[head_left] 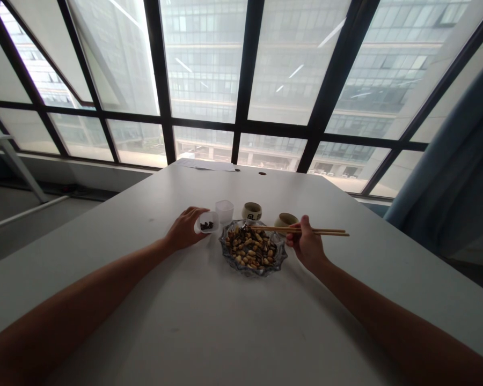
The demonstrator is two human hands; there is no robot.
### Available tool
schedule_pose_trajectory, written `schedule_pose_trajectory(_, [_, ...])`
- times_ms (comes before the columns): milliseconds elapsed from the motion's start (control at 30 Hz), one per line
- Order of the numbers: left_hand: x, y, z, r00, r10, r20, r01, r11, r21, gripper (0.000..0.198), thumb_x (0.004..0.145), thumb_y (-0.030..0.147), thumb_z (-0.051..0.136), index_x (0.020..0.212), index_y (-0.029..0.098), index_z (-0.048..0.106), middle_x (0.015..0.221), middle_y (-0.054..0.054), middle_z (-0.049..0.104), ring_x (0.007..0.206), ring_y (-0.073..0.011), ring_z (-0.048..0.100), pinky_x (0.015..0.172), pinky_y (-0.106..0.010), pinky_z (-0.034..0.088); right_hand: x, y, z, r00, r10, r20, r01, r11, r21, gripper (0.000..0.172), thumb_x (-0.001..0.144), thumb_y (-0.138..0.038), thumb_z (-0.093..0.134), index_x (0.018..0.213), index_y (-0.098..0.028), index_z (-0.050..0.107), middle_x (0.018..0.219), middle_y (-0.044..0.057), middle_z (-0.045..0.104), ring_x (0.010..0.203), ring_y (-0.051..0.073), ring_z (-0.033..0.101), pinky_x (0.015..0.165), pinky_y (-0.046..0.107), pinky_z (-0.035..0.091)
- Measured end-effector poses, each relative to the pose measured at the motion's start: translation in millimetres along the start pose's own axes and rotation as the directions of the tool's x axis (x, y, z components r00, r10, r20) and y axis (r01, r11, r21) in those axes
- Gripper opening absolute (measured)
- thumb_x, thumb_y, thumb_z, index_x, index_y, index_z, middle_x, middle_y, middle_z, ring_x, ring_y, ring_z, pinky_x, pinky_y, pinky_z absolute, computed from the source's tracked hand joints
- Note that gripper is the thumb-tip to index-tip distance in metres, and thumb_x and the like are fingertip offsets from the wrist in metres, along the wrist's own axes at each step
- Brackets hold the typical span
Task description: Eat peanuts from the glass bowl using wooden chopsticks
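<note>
My left hand (186, 229) is closed round a small clear plastic cup (208, 222), tilted towards me, with a few dark seeds at its bottom. My right hand (307, 244) grips a pair of wooden chopsticks (326, 232) held almost level. Their tips are over the far left part of a scalloped glass bowl (255, 272), close to its contents; whether they pinch anything is too small to tell. Peanuts and dark striped seeds (251, 249) fill the bowl. Another clear plastic cup (224, 211) stands just beyond the held one.
Behind the bowl is a small ceramic cup (251, 211) with dark markings. A second ceramic cup (285, 219) sits to its right, partly hidden by the chopsticks. Paper (207, 164) lies at the white table's (209, 321) far end, by the windows. A blue curtain (438, 161) hangs at right.
</note>
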State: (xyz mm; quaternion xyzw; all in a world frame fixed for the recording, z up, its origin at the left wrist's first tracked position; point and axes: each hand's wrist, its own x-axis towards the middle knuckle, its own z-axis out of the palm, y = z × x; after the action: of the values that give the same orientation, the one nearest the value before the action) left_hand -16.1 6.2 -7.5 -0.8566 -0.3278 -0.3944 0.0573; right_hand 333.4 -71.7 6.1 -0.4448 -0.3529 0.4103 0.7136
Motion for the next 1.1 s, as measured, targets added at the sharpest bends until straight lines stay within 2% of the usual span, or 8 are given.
schedule_pose_trajectory(233, [-0.6,0.2,0.2,1.000,-0.021,-0.001,0.021,1.000,0.003,0.054,0.078,0.040,0.074,0.125,0.021,0.055,0.118,-0.011,0.067,0.111,-0.0281,0.062,0.096,-0.042,0.053,-10.8,-4.5,1.4,0.960,-0.277,0.042,0.279,0.936,-0.213,0.060,0.082,-0.077,0.055,0.065,-0.019,0.061,0.045,0.001,0.059,0.035,0.013,0.052,0.033,0.024,0.041])
schedule_pose_trajectory(367, [-0.2,1.6,-0.7,0.998,-0.055,0.016,0.055,0.998,-0.013,0.055,0.078,0.041,0.074,0.126,0.021,0.055,0.119,-0.011,0.066,0.113,-0.0284,0.062,0.098,-0.043,0.052,-24.0,-9.6,-5.0,0.786,-0.496,0.368,0.613,0.698,-0.369,0.051,0.093,-0.063,0.052,0.070,-0.019,0.065,0.049,0.002,0.063,0.039,0.012,0.056,0.040,0.024,0.045])
schedule_pose_trajectory(500, [0.1,2.2,-1.0,0.997,-0.069,0.019,0.070,0.997,-0.023,0.056,0.077,0.042,0.073,0.126,0.021,0.055,0.119,-0.011,0.066,0.113,-0.0290,0.062,0.097,-0.043,0.052,-28.7,-10.1,-10.4,0.673,-0.531,0.515,0.736,0.551,-0.393,0.047,0.098,-0.055,0.048,0.072,-0.020,0.064,0.051,0.002,0.065,0.040,0.012,0.058,0.041,0.023,0.046])
schedule_pose_trajectory(600, [-0.2,1.7,-0.3,0.997,-0.069,0.020,0.069,0.997,-0.025,0.057,0.077,0.042,0.074,0.127,0.020,0.055,0.119,-0.012,0.066,0.113,-0.0295,0.062,0.097,-0.044,0.052,-27.4,-9.6,-10.4,0.677,-0.531,0.510,0.733,0.549,-0.401,0.046,0.098,-0.054,0.048,0.073,-0.019,0.064,0.051,0.002,0.064,0.041,0.012,0.059,0.042,0.023,0.048])
schedule_pose_trajectory(800, [-1.2,-0.7,2.4,0.997,-0.070,0.015,0.070,0.997,-0.022,0.059,0.077,0.041,0.075,0.128,0.020,0.054,0.119,-0.011,0.066,0.114,-0.0289,0.061,0.098,-0.043,0.052,-23.8,-7.3,-3.3,0.823,-0.480,0.303,0.566,0.736,-0.371,0.052,0.095,-0.062,0.049,0.071,-0.019,0.062,0.048,0.001,0.062,0.037,0.012,0.055,0.036,0.023,0.044])
schedule_pose_trajectory(933, [-1.5,-1.9,3.5,0.997,-0.072,0.012,0.072,0.997,-0.021,0.058,0.076,0.041,0.075,0.127,0.020,0.055,0.119,-0.012,0.066,0.113,-0.0296,0.062,0.097,-0.044,0.052,-22.6,-9.2,1.5,0.876,-0.442,0.194,0.482,0.812,-0.328,0.055,0.092,-0.067,0.051,0.069,-0.019,0.061,0.046,0.001,0.061,0.034,0.013,0.053,0.034,0.024,0.042])
schedule_pose_trajectory(1033, [-1.5,-1.7,4.0,0.997,-0.081,0.017,0.081,0.996,-0.031,0.059,0.076,0.041,0.075,0.127,0.020,0.054,0.119,-0.012,0.066,0.114,-0.0298,0.062,0.097,-0.044,0.052,-26.2,-17.3,8.7,0.855,-0.481,0.196,0.519,0.795,-0.314,0.054,0.093,-0.066,0.050,0.069,-0.019,0.061,0.045,0.001,0.060,0.033,0.013,0.052,0.033,0.024,0.042])
schedule_pose_trajectory(1100, [-1.5,-1.3,4.1,0.996,-0.081,0.028,0.082,0.996,-0.038,0.059,0.076,0.041,0.075,0.127,0.020,0.054,0.120,-0.013,0.065,0.114,-0.0297,0.062,0.098,-0.044,0.052,-30.7,-26.2,17.9,0.789,-0.529,0.314,0.612,0.724,-0.319,0.049,0.096,-0.060,0.050,0.071,-0.019,0.062,0.047,0.000,0.061,0.036,0.013,0.054,0.035,0.024,0.044])
